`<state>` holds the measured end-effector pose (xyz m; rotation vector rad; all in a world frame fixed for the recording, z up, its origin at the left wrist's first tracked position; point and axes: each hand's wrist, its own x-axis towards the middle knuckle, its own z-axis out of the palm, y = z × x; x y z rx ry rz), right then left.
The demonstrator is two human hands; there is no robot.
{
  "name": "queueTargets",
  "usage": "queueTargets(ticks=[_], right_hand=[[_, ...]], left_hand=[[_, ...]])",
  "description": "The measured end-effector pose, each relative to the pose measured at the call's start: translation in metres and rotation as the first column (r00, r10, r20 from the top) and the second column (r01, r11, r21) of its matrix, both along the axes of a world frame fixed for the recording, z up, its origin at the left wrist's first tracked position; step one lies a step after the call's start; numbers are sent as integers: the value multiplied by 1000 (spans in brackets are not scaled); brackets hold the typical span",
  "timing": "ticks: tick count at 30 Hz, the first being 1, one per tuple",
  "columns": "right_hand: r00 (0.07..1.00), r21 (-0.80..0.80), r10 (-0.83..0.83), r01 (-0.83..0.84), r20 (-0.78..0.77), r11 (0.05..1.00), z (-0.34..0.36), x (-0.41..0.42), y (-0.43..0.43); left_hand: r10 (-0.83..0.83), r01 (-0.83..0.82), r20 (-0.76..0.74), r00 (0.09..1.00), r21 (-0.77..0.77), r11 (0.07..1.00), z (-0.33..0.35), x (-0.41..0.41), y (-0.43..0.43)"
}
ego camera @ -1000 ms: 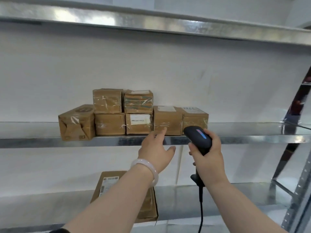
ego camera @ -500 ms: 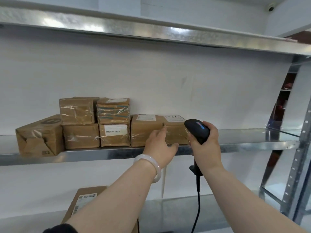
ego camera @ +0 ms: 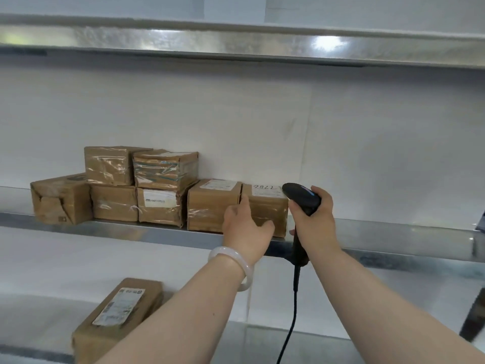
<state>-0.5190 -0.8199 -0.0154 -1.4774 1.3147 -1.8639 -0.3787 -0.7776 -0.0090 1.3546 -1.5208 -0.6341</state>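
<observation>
A row of taped brown cardboard boxes [ego camera: 112, 185] stands on the middle metal shelf [ego camera: 393, 233], some stacked two high. The rightmost box [ego camera: 273, 206] carries a white label with handwritten digits on top. My left hand [ego camera: 244, 229], with a pale bangle at the wrist, touches the front of that box; the index finger lies up its left edge and the thumb reaches across its lower front. My right hand [ego camera: 316, 224] grips a black corded barcode scanner [ego camera: 301, 197], its head right beside the box's top right corner.
The second box from the right [ego camera: 210, 206] touches the one my hand is on. A long labelled box [ego camera: 118, 313] lies on the lower shelf at the left. An upper shelf edge [ego camera: 236, 43] runs overhead. To the right of the scanner the middle shelf is bare.
My left hand has moved forward from in front of the shelf onto the rightmost box. The scanner has come closer to that box's label. The view has shifted slightly.
</observation>
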Motion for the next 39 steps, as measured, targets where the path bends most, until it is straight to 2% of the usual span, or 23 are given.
queueTargets(ticks=[8, 18, 30, 35, 39], right_hand=[[995, 41, 86, -87, 45, 995, 3, -19, 0], [993, 66, 95, -100, 75, 993, 12, -21, -1], [980, 96, 124, -139, 154, 986, 16, -22, -15], [981, 98, 130, -145, 146, 985, 12, -31, -6], [983, 89, 127, -139, 134, 986, 12, -46, 5]], left_hand=[[57, -55, -71, 996, 29, 998, -2, -22, -5], [115, -115, -45, 992, -13, 993, -11, -27, -21], [137, -101, -226, 964, 161, 982, 26, -32, -41], [163, -137, -326, 931, 102, 985, 18, -30, -36], [136, -92, -345, 929, 140, 986, 16, -32, -25]])
